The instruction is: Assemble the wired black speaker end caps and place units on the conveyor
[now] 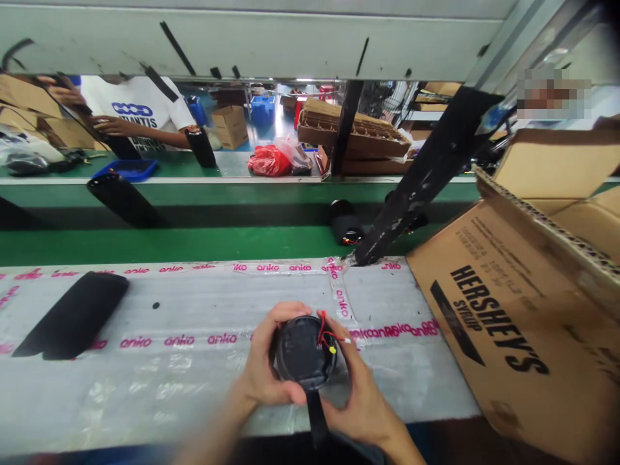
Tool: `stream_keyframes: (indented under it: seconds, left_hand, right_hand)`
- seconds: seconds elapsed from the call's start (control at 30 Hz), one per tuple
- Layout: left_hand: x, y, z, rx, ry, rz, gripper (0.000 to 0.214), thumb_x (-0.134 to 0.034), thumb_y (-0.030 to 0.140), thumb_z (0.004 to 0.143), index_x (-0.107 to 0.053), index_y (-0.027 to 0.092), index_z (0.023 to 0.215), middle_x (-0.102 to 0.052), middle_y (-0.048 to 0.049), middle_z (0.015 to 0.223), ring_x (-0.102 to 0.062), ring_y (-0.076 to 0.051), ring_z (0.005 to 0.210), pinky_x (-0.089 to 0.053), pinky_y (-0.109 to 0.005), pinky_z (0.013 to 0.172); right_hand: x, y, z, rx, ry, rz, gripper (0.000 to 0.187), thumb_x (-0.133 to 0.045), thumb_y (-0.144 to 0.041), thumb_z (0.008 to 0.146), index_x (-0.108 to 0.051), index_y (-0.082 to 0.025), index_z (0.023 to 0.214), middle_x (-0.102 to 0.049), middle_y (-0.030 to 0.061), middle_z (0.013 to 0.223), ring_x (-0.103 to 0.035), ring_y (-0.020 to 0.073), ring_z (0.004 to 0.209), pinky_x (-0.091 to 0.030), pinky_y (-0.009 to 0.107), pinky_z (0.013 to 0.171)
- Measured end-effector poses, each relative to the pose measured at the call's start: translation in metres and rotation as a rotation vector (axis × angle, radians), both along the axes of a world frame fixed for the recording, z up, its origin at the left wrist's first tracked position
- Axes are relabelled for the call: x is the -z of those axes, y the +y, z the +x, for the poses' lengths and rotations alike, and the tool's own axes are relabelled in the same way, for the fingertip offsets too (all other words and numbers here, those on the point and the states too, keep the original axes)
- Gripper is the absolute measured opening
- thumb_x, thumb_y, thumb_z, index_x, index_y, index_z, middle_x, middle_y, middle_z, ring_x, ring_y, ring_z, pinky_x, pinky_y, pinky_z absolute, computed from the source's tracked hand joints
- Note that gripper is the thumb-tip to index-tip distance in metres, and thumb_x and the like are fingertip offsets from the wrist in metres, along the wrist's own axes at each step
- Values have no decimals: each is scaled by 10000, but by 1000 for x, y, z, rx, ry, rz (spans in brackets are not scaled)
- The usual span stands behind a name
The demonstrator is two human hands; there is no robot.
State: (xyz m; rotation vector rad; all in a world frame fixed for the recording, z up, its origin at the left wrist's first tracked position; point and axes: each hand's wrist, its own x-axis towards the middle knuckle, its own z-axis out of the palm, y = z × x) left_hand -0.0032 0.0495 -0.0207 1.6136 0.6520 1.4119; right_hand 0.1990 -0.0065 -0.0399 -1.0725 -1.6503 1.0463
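Observation:
In front of me is a black cylindrical housing point(303, 354), its round end turned up toward me. Thin red wires point(325, 330) with small white and yellow connectors come out near its right rim. My left hand point(268, 361) wraps the left side, thumb along the lower edge. Curved around the right side, my right hand point(358, 387) has its fingertips by the wires and its thumb near a black strap point(316, 416) hanging below the rim. The housing's lower part is hidden by the hands.
A black fabric piece point(77, 313) lies left on the wrapped bench point(184, 381), near a small black disc point(155, 305). An open cardboard box point(504, 323) stands right. Black cylinders point(346, 223) rest on the green conveyor point(242, 242); a slanted black post point(426, 174) crosses it. A co-worker point(140, 116) works opposite.

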Motion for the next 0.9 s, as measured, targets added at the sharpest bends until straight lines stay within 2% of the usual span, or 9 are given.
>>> stream_keyframes:
  seconds: [0.1, 0.17, 0.3, 0.4, 0.5, 0.6, 0.73, 0.8, 0.9]
  left_hand:
    - [-1, 0, -8, 54, 105, 54, 821, -809, 761, 800, -604, 241, 1401, -682, -149, 1303, -663, -358, 1245, -521, -494, 1111]
    - [2, 1, -13, 70, 163, 61, 822, -760, 759, 845, -577, 228, 1445, -677, -168, 1339, -665, -371, 1266, -524, -498, 1113]
    - [9, -4, -14, 96, 133, -53, 835, -647, 795, 913, -529, 245, 1528, -633, -179, 1476, -658, -375, 1327, -535, -479, 1124]
    - [9, -12, -11, 89, 117, -153, 824, -639, 774, 928, -522, 253, 1557, -558, -176, 1597, -553, -408, 1466, -462, -518, 1214]
    - [4, -24, -5, -30, 120, -289, 816, -452, 822, 988, -580, 236, 1541, -527, -165, 1647, -480, -414, 1531, -380, -541, 1275]
    - [3, -37, 6, -230, 60, -382, 676, -385, 713, 1073, -628, 241, 1492, -619, -142, 1568, -565, -359, 1457, -420, -496, 1236]
    - [8, -49, 26, -443, -136, -399, 445, -466, 574, 1106, -684, 243, 1308, -717, -106, 1427, -684, -292, 1291, -524, -428, 1100]
    - [9, -50, 35, -504, -215, -392, 428, -459, 577, 1108, -688, 241, 1238, -732, -95, 1406, -696, -284, 1272, -540, -421, 1071]
    - [5, -48, 43, -530, -199, -401, 405, -467, 555, 1111, -693, 232, 1204, -747, -90, 1381, -683, -280, 1295, -536, -423, 1081]
  right_hand:
    - [0, 2, 0, 26, -34, -46, 979, -850, -130, 787, -442, -369, 1644, -563, 74, 1645, -549, 328, 1518, -469, 488, 1258]
    - [-3, 4, 1, 5, -16, -66, 927, -846, -153, 821, -463, -362, 1640, -566, 78, 1648, -542, 333, 1526, -443, 519, 1277]
    - [-12, 4, 2, -72, 265, -175, 712, -723, -351, 983, -471, -348, 1649, -492, 57, 1716, -441, 326, 1603, -333, 545, 1340]
    - [-21, 2, -8, 73, 425, -250, 487, -623, -448, 1065, -605, -360, 1543, -590, 42, 1642, -535, 292, 1540, -426, 482, 1298]
    - [-28, 0, -25, 261, 420, -255, 368, -694, -435, 1037, -710, -361, 1397, -740, 30, 1456, -686, 243, 1380, -547, 363, 1194]
    - [-32, -3, -37, 356, 463, -219, 320, -737, -404, 1011, -751, -338, 1324, -781, 34, 1396, -739, 227, 1315, -595, 312, 1132]
    - [-29, -10, -43, 437, 399, -108, 250, -726, -306, 1014, -801, -302, 1253, -783, 72, 1406, -746, 260, 1317, -614, 381, 1128]
    - [-28, -13, -44, 456, 321, -48, 265, -710, -273, 1017, -805, -288, 1264, -769, 95, 1424, -739, 287, 1328, -596, 450, 1158]
    - [-30, -15, -44, 479, 298, -32, 267, -703, -263, 1017, -813, -281, 1260, -757, 112, 1437, -726, 318, 1343, -587, 512, 1166]
